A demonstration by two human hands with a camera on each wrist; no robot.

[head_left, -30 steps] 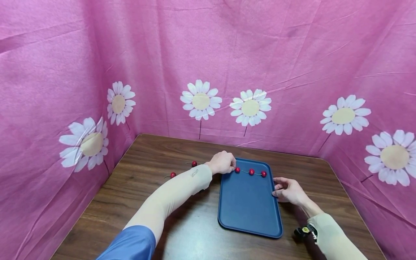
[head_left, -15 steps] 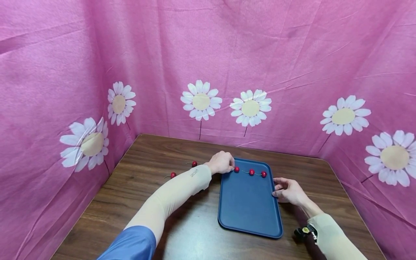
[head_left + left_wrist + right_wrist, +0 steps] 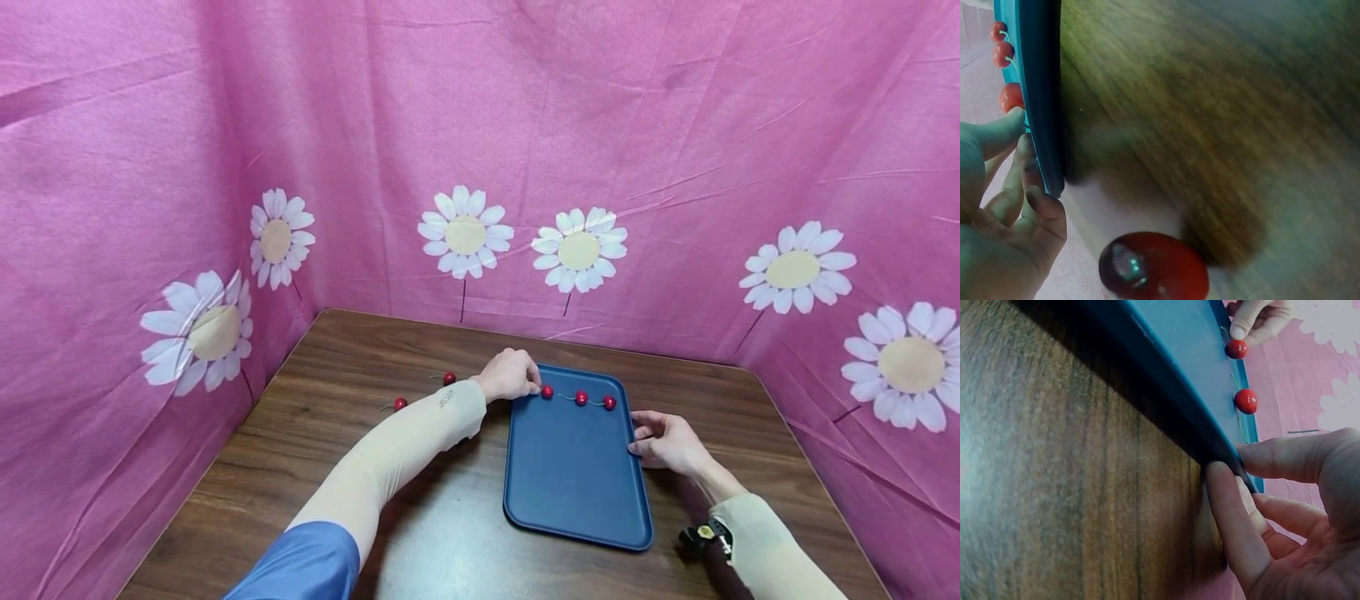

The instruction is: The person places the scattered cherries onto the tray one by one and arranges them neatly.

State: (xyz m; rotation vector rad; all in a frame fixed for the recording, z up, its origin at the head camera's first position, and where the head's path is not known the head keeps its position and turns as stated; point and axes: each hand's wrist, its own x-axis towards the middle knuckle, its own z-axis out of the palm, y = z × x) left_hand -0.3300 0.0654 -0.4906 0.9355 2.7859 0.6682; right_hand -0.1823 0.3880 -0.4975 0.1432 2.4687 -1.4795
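Three red cherries with stems lie in a row across the far end of a blue rectangular tray (image 3: pixel 577 475): a left cherry (image 3: pixel 547 392), a middle cherry (image 3: pixel 581 398) and a right cherry (image 3: pixel 609 402). At the tray's far left corner, my left hand (image 3: pixel 510 375) pinches the left cherry by its stem, which the fingertips mostly hide. My right hand (image 3: pixel 670 442) grips the tray's right rim; in the right wrist view its thumb (image 3: pixel 1285 459) lies on the rim, with fingers against the outer side.
Two more cherries lie on the wooden table (image 3: pixel 352 350) left of the tray: a farther cherry (image 3: pixel 449 378) and a nearer cherry (image 3: pixel 401 403), close to my left forearm. A pink curtain (image 3: pixel 480 125) with white daisies hangs around the table's back and sides.
My left hand and the left cherry have shifted very slightly to the left. The right hand, the tray and the other cherries have stayed in place.
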